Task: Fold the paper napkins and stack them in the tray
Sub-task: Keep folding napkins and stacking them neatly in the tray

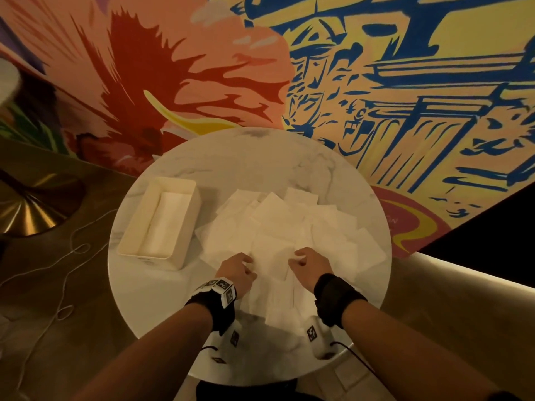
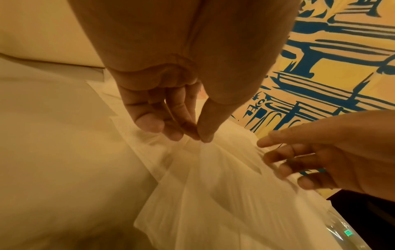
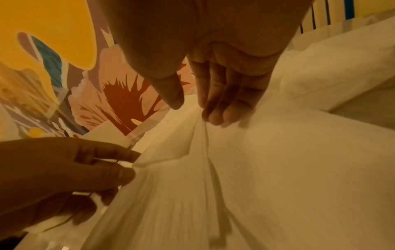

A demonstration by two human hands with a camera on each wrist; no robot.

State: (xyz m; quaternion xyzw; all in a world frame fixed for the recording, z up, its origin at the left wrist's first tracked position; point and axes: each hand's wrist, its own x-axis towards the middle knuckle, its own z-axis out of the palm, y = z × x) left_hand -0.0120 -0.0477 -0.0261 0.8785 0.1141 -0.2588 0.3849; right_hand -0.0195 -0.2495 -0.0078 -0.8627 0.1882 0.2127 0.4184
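Note:
A loose pile of white paper napkins (image 1: 289,221) covers the middle of the round marble table (image 1: 162,299). At its near edge one napkin (image 1: 272,261) hangs slack between both hands. My left hand (image 1: 246,263) pinches one of its edges between thumb and fingertips (image 2: 200,137). My right hand (image 1: 298,260) holds the opposite edge, fingers (image 3: 213,118) on the paper and thumb close by. The cream rectangular tray (image 1: 136,215) stands to the left of the pile with a folded napkin (image 1: 168,224) lying flat inside.
A painted mural wall rises behind the table. A brass round base (image 1: 29,209) and a thin white cable (image 1: 66,256) lie on the floor at left. A curved padded seat back (image 1: 463,285) runs along the right. More napkins lie under my wrists.

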